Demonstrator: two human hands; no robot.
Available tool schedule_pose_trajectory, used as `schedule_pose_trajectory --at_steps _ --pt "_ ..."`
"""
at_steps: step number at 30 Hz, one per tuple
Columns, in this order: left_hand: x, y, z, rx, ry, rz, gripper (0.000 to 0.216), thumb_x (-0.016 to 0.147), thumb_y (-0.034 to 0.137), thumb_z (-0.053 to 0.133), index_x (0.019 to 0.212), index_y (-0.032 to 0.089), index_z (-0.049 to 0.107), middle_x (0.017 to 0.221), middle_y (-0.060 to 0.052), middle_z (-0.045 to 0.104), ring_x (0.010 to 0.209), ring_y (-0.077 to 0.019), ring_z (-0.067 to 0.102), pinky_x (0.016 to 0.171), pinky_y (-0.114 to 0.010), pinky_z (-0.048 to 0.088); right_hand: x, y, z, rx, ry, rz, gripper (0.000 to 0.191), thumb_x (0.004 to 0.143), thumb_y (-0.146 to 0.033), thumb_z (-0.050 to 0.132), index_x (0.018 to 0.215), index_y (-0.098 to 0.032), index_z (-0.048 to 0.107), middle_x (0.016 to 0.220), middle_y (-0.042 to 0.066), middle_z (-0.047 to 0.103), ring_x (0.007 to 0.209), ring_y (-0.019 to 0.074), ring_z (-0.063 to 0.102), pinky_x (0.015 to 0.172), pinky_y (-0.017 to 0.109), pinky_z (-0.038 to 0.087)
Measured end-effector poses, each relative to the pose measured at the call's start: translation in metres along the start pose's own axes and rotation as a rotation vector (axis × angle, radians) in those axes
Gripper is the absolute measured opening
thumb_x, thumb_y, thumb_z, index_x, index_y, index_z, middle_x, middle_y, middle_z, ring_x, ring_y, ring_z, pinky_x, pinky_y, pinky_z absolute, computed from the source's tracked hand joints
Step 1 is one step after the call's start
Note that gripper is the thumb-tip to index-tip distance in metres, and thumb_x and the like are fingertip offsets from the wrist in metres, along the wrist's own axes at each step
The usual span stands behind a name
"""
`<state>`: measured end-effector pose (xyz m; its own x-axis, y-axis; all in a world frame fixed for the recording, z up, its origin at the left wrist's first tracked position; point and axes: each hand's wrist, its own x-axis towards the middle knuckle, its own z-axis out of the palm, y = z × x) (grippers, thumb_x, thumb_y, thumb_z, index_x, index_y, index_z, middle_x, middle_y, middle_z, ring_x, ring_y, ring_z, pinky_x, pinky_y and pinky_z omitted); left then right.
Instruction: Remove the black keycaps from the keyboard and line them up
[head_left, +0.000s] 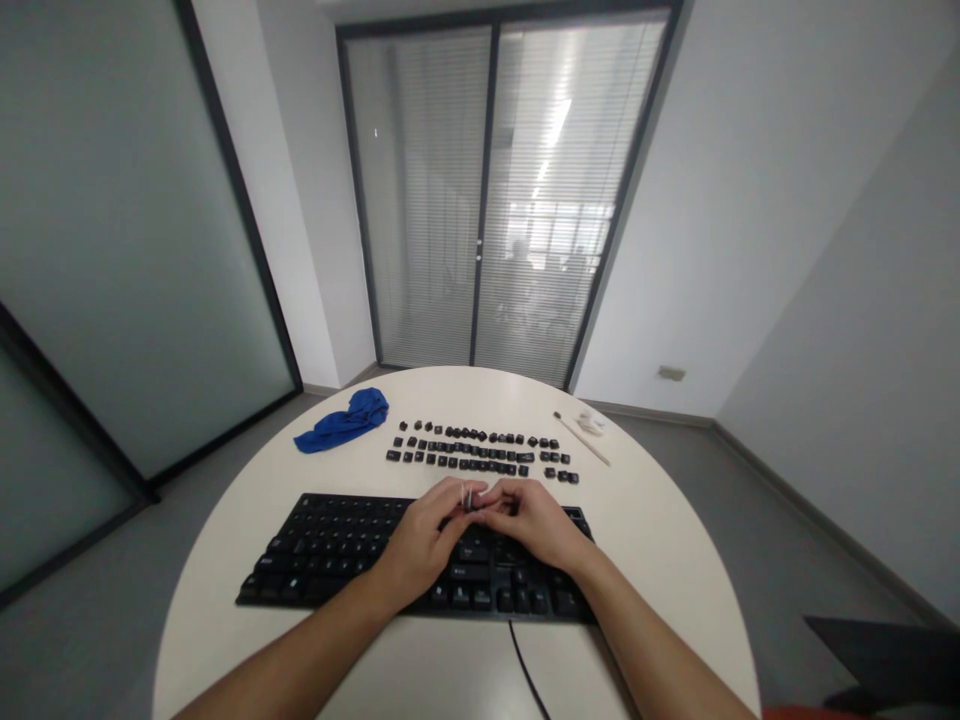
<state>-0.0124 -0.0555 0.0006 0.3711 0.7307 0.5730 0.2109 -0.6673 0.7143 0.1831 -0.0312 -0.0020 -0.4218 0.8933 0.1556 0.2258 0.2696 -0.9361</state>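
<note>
My left hand (431, 530) pinches a small black keycap (469, 500) between thumb and fingers, above a black keyboard (330, 540). From the other side my right hand (529, 520) meets it, its fingers closed together at the keycap; what they hold, if anything, is too small to make out. A thin white streak shows beside the keycap. The keyboard lies flat under both wrists, many keys in place on its left and lower parts. Its upper middle is hidden by my hands. Beyond it, loose black keycaps (465, 450) lie in three rows.
A blue cloth (345, 420) lies crumpled at the table's far left. At the far right are a toothbrush (583, 438) with a pale handle and a small white bundle (592, 422). The keyboard cable (529, 670) runs toward me over the round table (675, 560).
</note>
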Motion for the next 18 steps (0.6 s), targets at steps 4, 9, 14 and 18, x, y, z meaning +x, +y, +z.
schedule_pose_trajectory --at_steps 4,9,14,18 --pt "0.000 0.003 0.001 0.043 0.004 0.018 0.027 0.095 0.018 0.045 0.119 0.019 0.058 0.106 -0.008 0.064 0.100 -0.0190 0.061 0.090 -0.032 0.050 -0.001 -0.002 0.001 -0.005 0.011 0.009 0.029 0.076 -0.042 0.073 0.086 -0.015 0.069 0.074 0.003 0.071 0.066 0.0146 0.061 0.060 0.025 0.045" --pt "0.003 0.000 -0.002 0.039 0.091 -0.088 0.024 0.094 0.022 0.048 0.115 0.019 0.059 0.102 -0.007 0.065 0.097 -0.0200 0.062 0.085 -0.032 0.052 -0.003 -0.004 -0.016 -0.121 0.071 0.044 0.026 0.074 -0.038 0.074 0.082 -0.015 0.068 0.068 0.002 0.068 0.062 0.0145 0.060 0.058 0.025 0.045" --pt "0.005 -0.009 -0.007 -0.035 0.177 -0.248 0.026 0.095 0.026 0.046 0.118 0.019 0.056 0.102 -0.007 0.066 0.090 -0.0179 0.064 0.083 -0.032 0.052 -0.004 0.010 -0.056 -0.352 0.321 0.007 0.028 0.081 -0.040 0.066 0.096 -0.017 0.069 0.078 0.004 0.071 0.070 0.0181 0.064 0.064 0.028 0.048" --pt "0.004 -0.010 -0.006 -0.028 0.087 -0.227 0.024 0.094 0.026 0.048 0.115 0.020 0.058 0.102 -0.006 0.065 0.091 -0.0175 0.063 0.080 -0.030 0.052 -0.005 0.024 -0.081 -0.623 0.428 0.011 0.026 0.082 -0.042 0.064 0.097 -0.022 0.072 0.088 0.005 0.073 0.076 0.0214 0.065 0.072 0.033 0.049"
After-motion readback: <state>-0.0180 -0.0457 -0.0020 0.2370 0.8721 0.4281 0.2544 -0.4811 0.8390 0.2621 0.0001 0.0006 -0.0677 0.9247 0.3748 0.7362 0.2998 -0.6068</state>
